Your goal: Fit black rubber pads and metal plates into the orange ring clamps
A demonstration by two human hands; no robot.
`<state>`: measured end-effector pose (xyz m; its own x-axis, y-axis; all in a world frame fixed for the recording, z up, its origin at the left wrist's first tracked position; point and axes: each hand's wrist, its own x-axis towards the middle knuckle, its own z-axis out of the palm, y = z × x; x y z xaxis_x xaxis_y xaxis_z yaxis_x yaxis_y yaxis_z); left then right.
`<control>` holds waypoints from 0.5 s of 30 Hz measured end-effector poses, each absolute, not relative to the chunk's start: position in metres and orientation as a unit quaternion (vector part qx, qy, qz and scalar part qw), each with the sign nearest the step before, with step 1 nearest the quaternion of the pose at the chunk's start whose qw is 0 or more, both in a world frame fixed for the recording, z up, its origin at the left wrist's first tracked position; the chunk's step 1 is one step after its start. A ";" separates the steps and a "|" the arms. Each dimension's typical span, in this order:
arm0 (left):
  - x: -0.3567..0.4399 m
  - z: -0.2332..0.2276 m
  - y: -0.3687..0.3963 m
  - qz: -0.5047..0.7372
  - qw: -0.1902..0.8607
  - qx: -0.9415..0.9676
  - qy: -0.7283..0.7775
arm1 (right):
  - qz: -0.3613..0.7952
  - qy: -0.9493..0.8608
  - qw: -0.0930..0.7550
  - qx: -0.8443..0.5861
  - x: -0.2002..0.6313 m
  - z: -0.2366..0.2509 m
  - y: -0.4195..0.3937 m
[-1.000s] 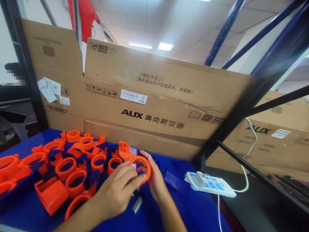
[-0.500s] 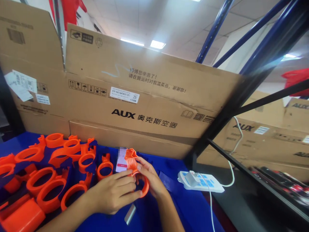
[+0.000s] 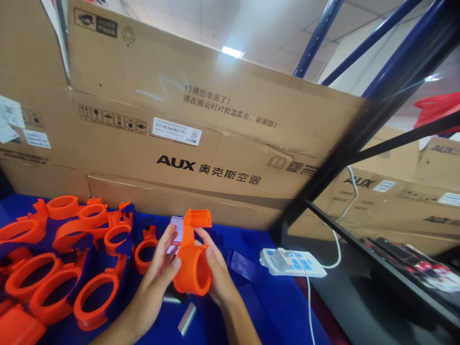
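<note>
Between both hands (image 3: 187, 273), fingers curled: orange ring part (image 3: 192, 266)

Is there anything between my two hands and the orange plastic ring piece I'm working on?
Nothing visible. The left hand and right hand both touch the orange plastic ring piece directly, holding it raised above the blue table cover.

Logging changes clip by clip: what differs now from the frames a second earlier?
Both hands, left hand and right hand, have lifted the orange ring part off the blue table and turned it upright, its opening now facing down toward the camera. The orange rings, phone and power strip stayed put.
</note>
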<state>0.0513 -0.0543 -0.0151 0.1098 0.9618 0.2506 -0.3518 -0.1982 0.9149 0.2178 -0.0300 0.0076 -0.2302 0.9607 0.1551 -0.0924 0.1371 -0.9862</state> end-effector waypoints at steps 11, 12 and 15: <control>0.034 -0.010 -0.030 0.604 0.648 0.329 0.327 | 0.200 -0.732 0.374 -0.533 0.217 0.005 -0.037; 0.032 -0.012 -0.028 0.608 0.638 0.330 0.338 | 0.175 -0.735 0.360 -0.547 0.225 0.006 -0.036; 0.028 -0.017 -0.023 0.616 0.618 0.332 0.358 | 0.166 -0.771 0.273 -0.551 0.245 0.009 -0.035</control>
